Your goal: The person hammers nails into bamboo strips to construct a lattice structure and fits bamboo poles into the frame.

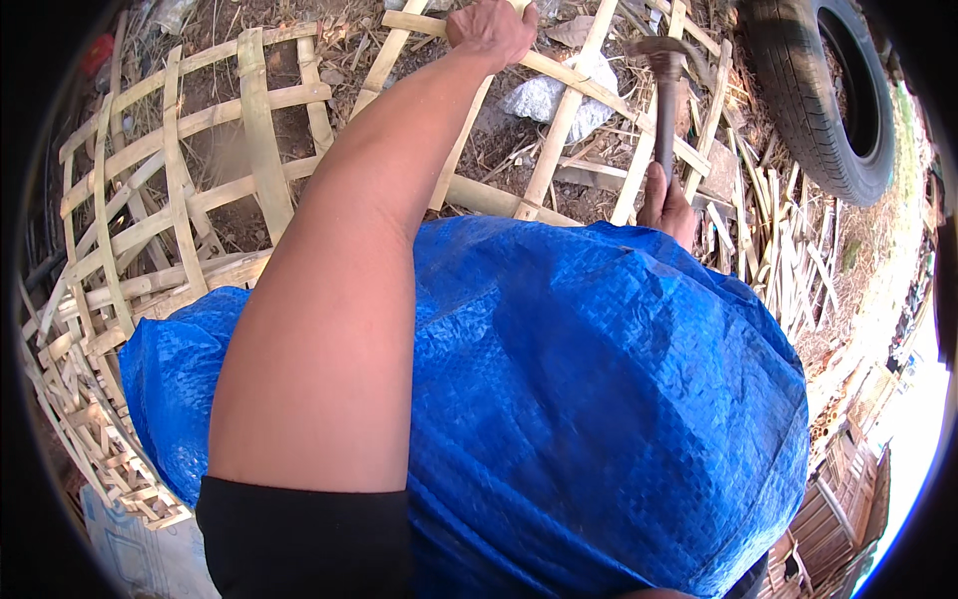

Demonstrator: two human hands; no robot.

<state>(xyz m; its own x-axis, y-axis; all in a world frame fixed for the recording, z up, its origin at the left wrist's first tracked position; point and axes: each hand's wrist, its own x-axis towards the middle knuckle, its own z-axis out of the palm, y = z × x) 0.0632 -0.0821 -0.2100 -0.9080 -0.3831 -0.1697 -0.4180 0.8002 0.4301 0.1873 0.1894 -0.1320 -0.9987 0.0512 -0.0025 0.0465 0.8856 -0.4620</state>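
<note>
My left arm reaches across to the far edge of the view, where my left hand (491, 32) is closed on a bamboo strip of a woven bamboo lattice (547, 165). Its fingertips are partly hidden behind the knuckles. Further right, my right hand (669, 206) is wrapped round the lower handle of a hammer (666, 125). The hammer stands head up above the lattice, its metal head looking slightly blurred. A blue woven tarp (599, 379) lies over my lap and hides my right forearm.
A black tyre (798, 95) lies at the far right. Loose bamboo strips (778, 235) are piled beside it. More lattice (180, 150) spreads on the left. Beneath the strips, a pale crumpled lump (566, 103) sits on dry, littered ground.
</note>
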